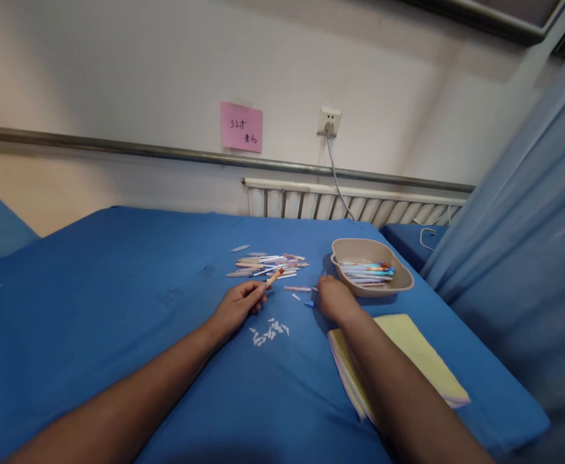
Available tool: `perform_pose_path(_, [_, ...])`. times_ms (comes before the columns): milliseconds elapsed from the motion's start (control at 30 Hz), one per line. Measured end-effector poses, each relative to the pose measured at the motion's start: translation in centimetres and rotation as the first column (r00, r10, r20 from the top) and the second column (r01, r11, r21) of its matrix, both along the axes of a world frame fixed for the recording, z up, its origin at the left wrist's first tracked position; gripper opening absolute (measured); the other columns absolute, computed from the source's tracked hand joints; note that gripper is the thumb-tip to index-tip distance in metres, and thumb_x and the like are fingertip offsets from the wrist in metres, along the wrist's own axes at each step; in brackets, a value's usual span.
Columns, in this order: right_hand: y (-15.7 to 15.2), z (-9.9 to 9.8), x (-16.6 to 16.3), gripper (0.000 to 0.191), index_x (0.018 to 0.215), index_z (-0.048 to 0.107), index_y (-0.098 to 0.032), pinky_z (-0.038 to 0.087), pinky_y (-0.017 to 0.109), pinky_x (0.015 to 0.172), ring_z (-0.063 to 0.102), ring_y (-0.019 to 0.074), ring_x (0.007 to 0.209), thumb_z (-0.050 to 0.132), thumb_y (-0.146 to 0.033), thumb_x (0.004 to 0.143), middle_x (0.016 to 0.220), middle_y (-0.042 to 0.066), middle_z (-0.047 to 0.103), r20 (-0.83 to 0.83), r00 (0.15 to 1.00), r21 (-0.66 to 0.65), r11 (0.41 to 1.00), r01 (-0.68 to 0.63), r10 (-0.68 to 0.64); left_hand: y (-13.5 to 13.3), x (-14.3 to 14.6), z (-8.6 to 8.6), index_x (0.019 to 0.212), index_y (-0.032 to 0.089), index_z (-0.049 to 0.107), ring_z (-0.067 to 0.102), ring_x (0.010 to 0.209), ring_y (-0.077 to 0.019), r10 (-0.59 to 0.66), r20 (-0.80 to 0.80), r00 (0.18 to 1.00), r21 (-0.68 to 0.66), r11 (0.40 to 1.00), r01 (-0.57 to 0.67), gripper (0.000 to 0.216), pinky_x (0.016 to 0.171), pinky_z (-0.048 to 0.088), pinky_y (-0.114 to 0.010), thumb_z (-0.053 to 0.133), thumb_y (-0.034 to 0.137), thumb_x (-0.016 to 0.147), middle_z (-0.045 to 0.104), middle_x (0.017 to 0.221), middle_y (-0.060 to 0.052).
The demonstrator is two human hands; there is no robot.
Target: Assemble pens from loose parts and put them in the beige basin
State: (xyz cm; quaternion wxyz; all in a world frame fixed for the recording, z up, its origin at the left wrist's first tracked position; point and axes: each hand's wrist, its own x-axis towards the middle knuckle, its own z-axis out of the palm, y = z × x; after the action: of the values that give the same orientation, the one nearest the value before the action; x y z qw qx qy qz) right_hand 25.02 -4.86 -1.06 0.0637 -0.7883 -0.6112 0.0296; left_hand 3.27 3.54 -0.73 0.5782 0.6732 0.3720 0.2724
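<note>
Pen (275, 278) sits pinched in my left hand (242, 303), near the pile (269, 262). My right hand (333, 298) is curled just beside the basket (405, 281); from here I can't tell whether it grips anything. White bits (271, 334) lie on the blue cloth (118, 270) between my forearms.

Orange pen (275, 277), blue sheet (118, 290)

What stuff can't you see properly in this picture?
All in the head view:
Right hand: its own back hides the fingertips, so its grip is unclear.
Pens in the tan bin: upper ones cover those beneath.
Yellow cloth: partly covered by the right forearm.
White bits: too small to identify.
Dark-framed thing: cut off by the top edge.
</note>
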Motion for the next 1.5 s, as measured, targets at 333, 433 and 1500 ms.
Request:
perform_pose_path(333, [2.2,-1.5,-0.6,0.015,0.089,0.057,-0.018,0.046,0.025,0.061,0.053,0.0123,0.063,0.051,-0.027,0.078,0.074,-0.001,0.058,-0.784,0.539,0.451,0.880,0.152,0.308,0.6,0.9,-0.6,0.086,0.015,0.062,0.051,0.059,-0.0114,-0.052,-0.008,0.999,0.056,0.997,0.053,0.038,0.057,0.042,-0.022,0.060,0.051,0.073,0.060,0.070,0.000])
perform_pose_path(433, [2.2,-1.0,-1.1,0.021,0.087,0.056,-0.019,0.047,0.025,0.061,0.056,0.0124,0.064,0.057,-0.035,0.075,0.073,-0.001,0.059,-0.886,0.292,0.431,0.873,0.229,0.361,0.7,0.2,-0.6,0.087,0.016,0.063,0.051,0.060,-0.0120,-0.074,-0.039,0.996,0.081,0.994,0.077,0.037,0.058,0.042,-0.023,0.059,0.050,0.075,0.060,0.070,-0.001])
perform_pose_path(1500, [1.4,-1.3,-2.7,0.022,0.088,0.059,-0.018,0.046,0.024,0.058,0.059,0.0133,0.059,0.061,-0.037,0.077,0.068,0.001,0.065,-0.834,0.354,0.508,0.839,0.194,0.423,0.4,-1.1,-0.4,0.088,0.015,0.064,0.049,0.065,-0.0127,-0.182,-0.130,0.975,0.231,0.951,0.208,0.033,0.062,0.039,-0.022,0.050,0.043,0.082,0.055,0.069,0.002])
